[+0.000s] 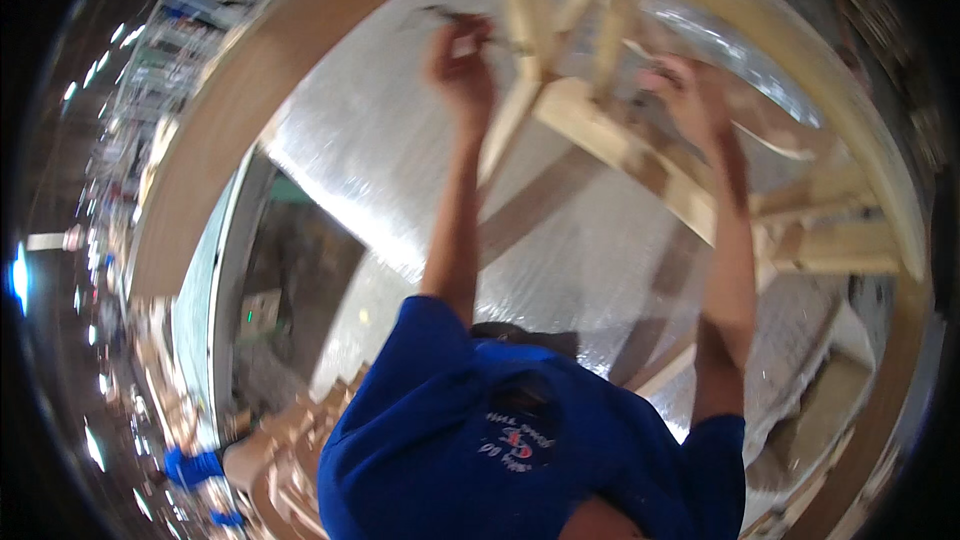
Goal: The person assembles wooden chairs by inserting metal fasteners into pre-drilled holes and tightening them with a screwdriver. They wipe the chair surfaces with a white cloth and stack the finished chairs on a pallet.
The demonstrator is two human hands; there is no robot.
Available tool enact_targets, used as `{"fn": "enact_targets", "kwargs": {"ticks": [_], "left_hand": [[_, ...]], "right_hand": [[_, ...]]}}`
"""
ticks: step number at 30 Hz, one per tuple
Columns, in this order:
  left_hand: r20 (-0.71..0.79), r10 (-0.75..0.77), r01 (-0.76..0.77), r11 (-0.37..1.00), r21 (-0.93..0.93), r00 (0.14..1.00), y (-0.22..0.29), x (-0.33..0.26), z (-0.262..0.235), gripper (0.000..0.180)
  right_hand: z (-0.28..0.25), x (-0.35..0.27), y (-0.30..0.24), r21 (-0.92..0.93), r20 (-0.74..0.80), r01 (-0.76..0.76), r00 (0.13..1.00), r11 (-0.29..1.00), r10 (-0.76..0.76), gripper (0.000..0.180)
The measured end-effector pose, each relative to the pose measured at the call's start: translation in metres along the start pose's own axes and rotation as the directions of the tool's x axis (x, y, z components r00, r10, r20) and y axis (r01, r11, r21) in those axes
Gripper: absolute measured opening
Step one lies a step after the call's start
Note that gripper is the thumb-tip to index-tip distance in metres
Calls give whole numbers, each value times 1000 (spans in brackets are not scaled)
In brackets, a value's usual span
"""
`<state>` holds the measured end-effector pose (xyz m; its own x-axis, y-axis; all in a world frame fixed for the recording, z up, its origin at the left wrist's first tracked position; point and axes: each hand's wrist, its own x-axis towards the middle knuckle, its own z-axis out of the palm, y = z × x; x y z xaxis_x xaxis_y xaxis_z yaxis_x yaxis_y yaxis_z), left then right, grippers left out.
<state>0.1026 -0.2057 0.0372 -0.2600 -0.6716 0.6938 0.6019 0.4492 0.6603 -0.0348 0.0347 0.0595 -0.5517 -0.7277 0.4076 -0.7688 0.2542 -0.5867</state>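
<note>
The wooden frame (590,120) sits over a shiny silvery surface (370,120) in front of the person, its meeting point of struts between the two hands. Several members appear already brought together there, so the assembly looks well under way; whether these joints are fastened, and what remains, the blur does not tell. The timber is pale and bare, with straight struts (608,40) angling up from a thicker beam and a curved rail (800,30) sweeping round the right. The left hand (465,75) is raised beside the struts, fingers curled, seemingly gripping a dark thin item (440,12). The right hand (692,100) is by the struts' other side with bent fingers; I cannot tell whether they grasp anything. Farther out, a broad brownish board (265,90) arcs along the left, and someone in blue (195,467) appears beyond
</note>
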Motion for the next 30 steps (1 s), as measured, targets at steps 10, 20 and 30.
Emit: {"fn": "enact_targets", "kwargs": {"ticks": [10,20,30], "left_hand": [[23,87,-88,879,469,996,-42,-42,9,16],[-226,-340,313,938,-146,913,-5,-24,28,16],[-197,-246,256,966,30,949,-7,-24,31,17]], "right_hand": [[10,-17,-9,160,-108,-219,965,962,238,19],[21,-33,18,287,-139,-259,941,922,308,31],[6,-30,-9,280,-207,-112,963,954,174,20]]}}
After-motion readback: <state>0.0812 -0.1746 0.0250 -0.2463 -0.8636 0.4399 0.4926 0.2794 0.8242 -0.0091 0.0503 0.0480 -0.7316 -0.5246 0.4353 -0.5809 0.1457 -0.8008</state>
